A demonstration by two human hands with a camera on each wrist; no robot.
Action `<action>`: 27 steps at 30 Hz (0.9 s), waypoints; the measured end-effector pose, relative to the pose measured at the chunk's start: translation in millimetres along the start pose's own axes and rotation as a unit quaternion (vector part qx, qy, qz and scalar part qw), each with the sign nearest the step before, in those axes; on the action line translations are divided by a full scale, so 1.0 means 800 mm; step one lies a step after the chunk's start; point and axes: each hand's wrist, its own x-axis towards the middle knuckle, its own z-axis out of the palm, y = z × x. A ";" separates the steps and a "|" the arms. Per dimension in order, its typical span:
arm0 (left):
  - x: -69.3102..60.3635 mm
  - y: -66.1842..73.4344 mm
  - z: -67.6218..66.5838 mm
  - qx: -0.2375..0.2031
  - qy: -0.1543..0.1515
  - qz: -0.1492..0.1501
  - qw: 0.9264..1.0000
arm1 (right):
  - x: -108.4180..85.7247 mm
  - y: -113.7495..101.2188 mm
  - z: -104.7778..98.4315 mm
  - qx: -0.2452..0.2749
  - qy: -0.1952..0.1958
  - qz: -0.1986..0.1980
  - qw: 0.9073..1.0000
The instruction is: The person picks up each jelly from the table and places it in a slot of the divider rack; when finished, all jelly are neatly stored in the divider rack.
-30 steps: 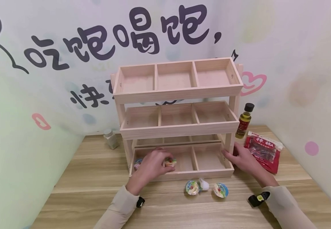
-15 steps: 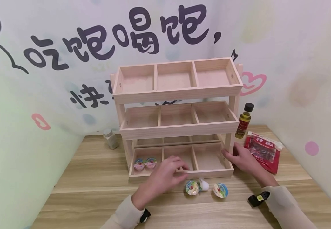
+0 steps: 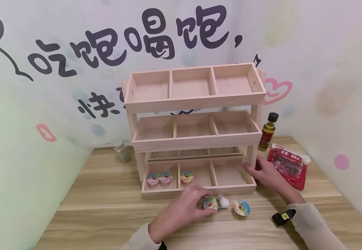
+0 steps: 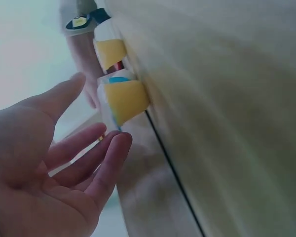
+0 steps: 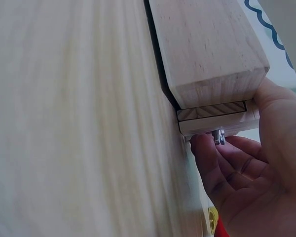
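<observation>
My left hand [image 3: 182,210] reaches to a small jelly cup [image 3: 211,204] on the table, thumb and fingers parted on either side of it. In the left wrist view a gap shows between my fingertips [image 4: 122,140] and the yellow cup [image 4: 127,101]. Touching that cup is one lying on its side, white base [image 3: 224,202] outward; another jelly cup [image 3: 241,207] lies to the right. My right hand [image 3: 270,173] grips the lower right end of the wooden rack [image 3: 196,142]; its fingers curl around the end near a metal bolt [image 5: 218,137].
Two pink jelly cups [image 3: 159,178] sit in the bottom tier's left compartment, a yellowish one [image 3: 187,176] in its middle compartment. Right of the rack stand an oil bottle [image 3: 266,132] and a red chili bag [image 3: 288,165]. A small jar [image 3: 121,151] is at left.
My left hand has let go of a jelly cup in the bottom middle compartment and moved right and toward me, to the cups on the table. My right hand stays on the rack.
</observation>
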 end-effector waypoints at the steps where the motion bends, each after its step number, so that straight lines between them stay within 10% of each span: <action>1: 0.000 -0.001 0.001 -0.001 -0.003 0.002 1.000 | 0.000 0.000 0.000 0.000 0.000 0.000 1.000; 27: -0.005 -0.009 -0.001 0.016 -0.083 0.040 0.996 | 0.001 0.001 0.001 -0.010 0.004 0.005 1.000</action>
